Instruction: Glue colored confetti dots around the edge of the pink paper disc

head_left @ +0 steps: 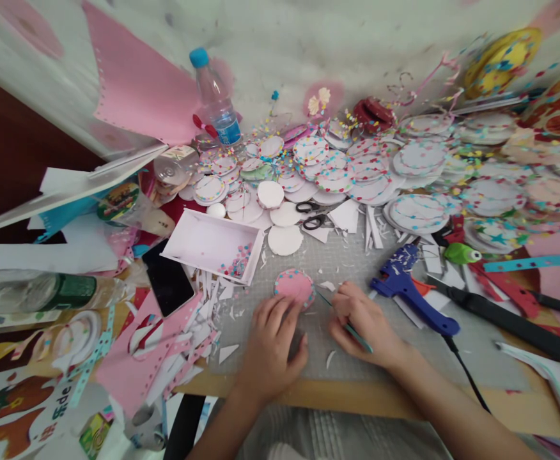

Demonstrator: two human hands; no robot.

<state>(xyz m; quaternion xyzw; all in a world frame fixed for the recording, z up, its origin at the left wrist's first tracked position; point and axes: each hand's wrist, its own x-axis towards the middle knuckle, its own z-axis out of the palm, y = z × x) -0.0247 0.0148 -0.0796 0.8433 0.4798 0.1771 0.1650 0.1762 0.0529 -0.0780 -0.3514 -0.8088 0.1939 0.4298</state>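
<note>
The left grip (273,338) and right grip (364,319) are bare hands with slender fingers. Both forearms (452,402) are bare along their visible length. The garment (351,441) over the lap is grey fabric with soft lengthwise folds; finer detail is blurred.

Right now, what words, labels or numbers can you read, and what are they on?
"乐de": white paper sheet with brown printed figures; the character beside it is blurred.
"PURE", probably: blue label on the blue-capped clear plastic bottle.
Too blurred: dark green label on the lying clear bottle; round green label at left.
</note>
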